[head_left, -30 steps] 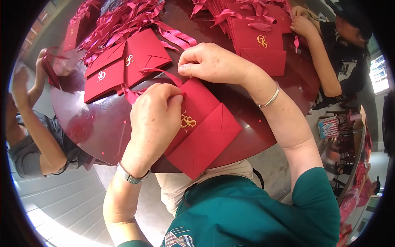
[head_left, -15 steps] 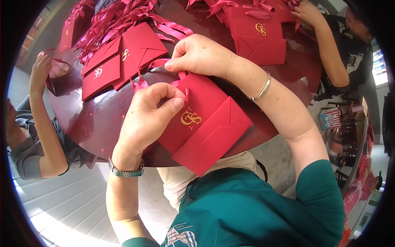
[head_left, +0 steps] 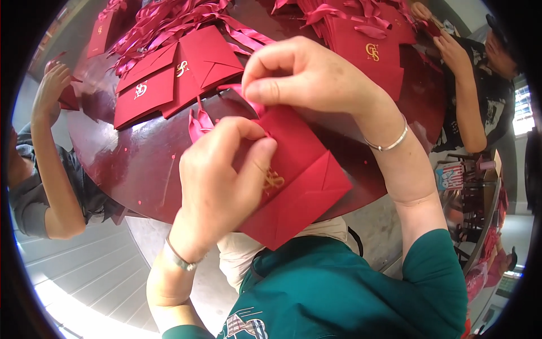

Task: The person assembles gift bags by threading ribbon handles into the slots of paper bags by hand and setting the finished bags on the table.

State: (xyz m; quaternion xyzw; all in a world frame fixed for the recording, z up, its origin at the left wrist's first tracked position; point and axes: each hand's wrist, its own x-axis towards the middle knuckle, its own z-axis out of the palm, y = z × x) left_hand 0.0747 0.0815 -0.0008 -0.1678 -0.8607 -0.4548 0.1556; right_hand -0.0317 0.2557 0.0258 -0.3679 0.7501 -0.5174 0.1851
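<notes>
A red paper gift bag [head_left: 307, 195] with a gold emblem, folded flat, lies tilted over the table's near edge. My left hand [head_left: 223, 172] is closed at the bag's upper left edge, thumb and forefinger pinched on the ribbon where it meets the paper. Above the bag's top edge my right hand [head_left: 307, 76] is also closed, its thumb and forefinger pinched on the pink ribbon handle [head_left: 255, 107]. The fingertips hide part of that ribbon. Looped ends of pink ribbon [head_left: 199, 125] stick out beyond my left knuckles.
Finished-looking red bags [head_left: 144, 93] with heaped ribbons [head_left: 169, 28] lie on the dark red round table [head_left: 135, 169] ahead. Another stack of bags [head_left: 367, 53] stands at the far right. Co-workers' hands [head_left: 52, 85] handle bags on both sides.
Both hands have shifted slightly right with the bag. My right hand has risen a little and my left wrist has turned, covering more of the emblem.
</notes>
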